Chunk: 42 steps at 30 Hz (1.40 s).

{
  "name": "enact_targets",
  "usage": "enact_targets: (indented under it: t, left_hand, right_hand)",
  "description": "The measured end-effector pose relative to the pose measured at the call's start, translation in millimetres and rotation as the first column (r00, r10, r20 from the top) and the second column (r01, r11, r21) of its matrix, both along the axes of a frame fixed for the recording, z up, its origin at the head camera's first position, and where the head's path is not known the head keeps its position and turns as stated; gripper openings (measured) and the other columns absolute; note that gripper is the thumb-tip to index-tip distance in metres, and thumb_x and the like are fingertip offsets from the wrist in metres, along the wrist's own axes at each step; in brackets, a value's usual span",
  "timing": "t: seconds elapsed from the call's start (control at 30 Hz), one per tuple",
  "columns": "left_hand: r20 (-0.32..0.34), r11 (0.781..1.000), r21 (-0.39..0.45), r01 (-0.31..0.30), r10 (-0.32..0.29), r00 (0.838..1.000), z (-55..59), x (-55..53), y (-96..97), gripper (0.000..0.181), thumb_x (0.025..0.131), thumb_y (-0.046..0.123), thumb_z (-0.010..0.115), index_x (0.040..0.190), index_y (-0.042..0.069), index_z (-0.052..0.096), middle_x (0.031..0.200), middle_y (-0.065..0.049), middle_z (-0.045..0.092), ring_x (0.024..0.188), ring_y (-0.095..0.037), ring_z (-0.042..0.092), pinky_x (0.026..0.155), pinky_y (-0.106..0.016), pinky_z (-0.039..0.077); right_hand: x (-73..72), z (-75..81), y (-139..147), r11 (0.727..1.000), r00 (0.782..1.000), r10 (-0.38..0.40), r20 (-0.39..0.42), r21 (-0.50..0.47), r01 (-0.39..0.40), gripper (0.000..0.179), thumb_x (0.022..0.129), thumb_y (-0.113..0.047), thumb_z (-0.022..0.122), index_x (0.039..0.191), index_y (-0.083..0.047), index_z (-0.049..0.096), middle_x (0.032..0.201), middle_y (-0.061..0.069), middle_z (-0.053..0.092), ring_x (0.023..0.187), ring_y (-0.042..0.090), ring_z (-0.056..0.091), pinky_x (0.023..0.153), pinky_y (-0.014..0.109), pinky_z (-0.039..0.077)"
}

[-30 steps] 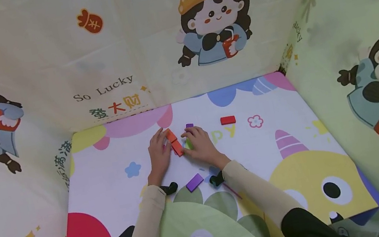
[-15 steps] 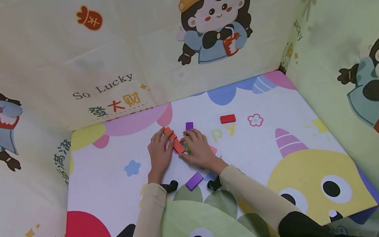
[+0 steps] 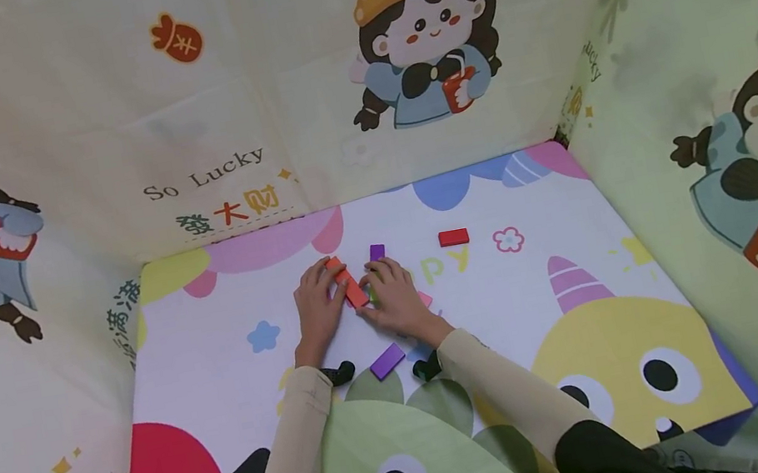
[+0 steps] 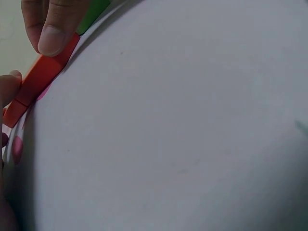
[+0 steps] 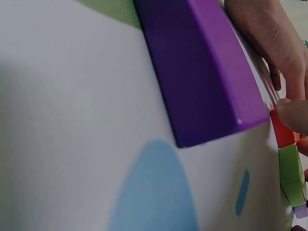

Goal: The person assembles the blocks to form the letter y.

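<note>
Two orange-red blocks lie end to end in a slanting row in the head view, between the hands. My left hand (image 3: pixel 318 306) grips the far block (image 3: pixel 334 263) with curled fingers and thumb. My right hand (image 3: pixel 396 301) pinches the near block (image 4: pixel 50 70), its thumb on the side in the left wrist view. Right by that block stands a green block (image 5: pixel 291 168), partly hidden by the right hand in the head view. A small purple block (image 5: pixel 301 211) shows past the green one in the right wrist view.
A purple block (image 3: pixel 387 361) lies between the wrists, large in the right wrist view. Behind the right hand is another purple block (image 3: pixel 377 251), and farther right a red block (image 3: pixel 454 238). Printed cloth walls (image 3: pixel 312 113) border the patterned mat (image 3: pixel 219 366).
My right hand has shifted a little left, closer in to the orange-red blocks. The left hand stays nearly in place, and the row of blocks has moved only slightly.
</note>
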<state>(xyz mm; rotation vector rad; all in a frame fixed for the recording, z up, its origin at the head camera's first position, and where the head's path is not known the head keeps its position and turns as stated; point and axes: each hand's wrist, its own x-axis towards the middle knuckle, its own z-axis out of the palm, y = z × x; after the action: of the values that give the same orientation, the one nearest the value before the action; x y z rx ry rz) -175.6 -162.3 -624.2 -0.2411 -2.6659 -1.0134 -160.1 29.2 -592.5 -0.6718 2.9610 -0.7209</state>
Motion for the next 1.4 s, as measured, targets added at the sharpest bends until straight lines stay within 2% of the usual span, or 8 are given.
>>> enact_targets:
  t: [0.23, 0.43, 0.87, 1.4]
  left_hand:
    - [0.004, 1.000, 0.006, 0.005, -0.005, 1.000, -4.0, -1.3, -1.3, 0.036, 0.102, 0.032, 0.067, 0.136, 0.022, 0.070, 0.157, -0.007, 0.052, 0.148, -0.033, 0.043, 0.111, -0.062, 0.034]
    - [-0.017, 1.000, 0.000, 0.000, 0.000, 1.000, -3.7, -1.2, 0.2, 0.035, 0.101, 0.030, 0.068, 0.135, 0.021, 0.070, 0.156, -0.008, 0.053, 0.147, -0.034, 0.044, 0.110, -0.062, 0.035]
    - [-0.011, 1.000, 0.007, -0.002, 0.002, 1.000, -0.1, -1.2, 0.9, 0.034, 0.100, 0.030, 0.069, 0.133, 0.020, 0.071, 0.155, -0.008, 0.054, 0.146, -0.034, 0.045, 0.108, -0.062, 0.035]
    - [0.002, 1.000, 0.013, -0.004, 0.004, 1.000, -2.2, -0.4, -0.2, 0.034, 0.101, 0.030, 0.069, 0.133, 0.020, 0.071, 0.155, -0.009, 0.054, 0.147, -0.034, 0.044, 0.110, -0.062, 0.035]
  right_hand:
    - [-0.7, -1.7, -0.2, 1.000, 1.000, -0.004, 0.009, 0.001, 0.004, 0.048, 0.094, -0.049, 0.073, 0.127, -0.016, 0.062, 0.160, 0.010, 0.042, 0.154, 0.037, 0.029, 0.124, 0.060, 0.028]
    - [-0.6, -0.6, -0.4, 1.000, 1.000, -0.011, 0.009, 0.004, 0.011, 0.049, 0.094, -0.051, 0.073, 0.127, -0.016, 0.062, 0.160, 0.011, 0.042, 0.154, 0.037, 0.029, 0.125, 0.059, 0.028]
    - [-0.8, 0.4, -1.2, 1.000, 0.999, -0.013, 0.031, 0.004, 0.012, 0.047, 0.094, -0.049, 0.072, 0.126, -0.016, 0.060, 0.161, 0.011, 0.040, 0.155, 0.037, 0.026, 0.126, 0.059, 0.025]
    - [1.7, 2.5, -1.6, 1.000, 0.999, -0.009, 0.040, -0.023, 0.010, 0.044, 0.094, -0.045, 0.071, 0.123, -0.014, 0.060, 0.160, 0.013, 0.041, 0.154, 0.037, 0.026, 0.126, 0.060, 0.025]
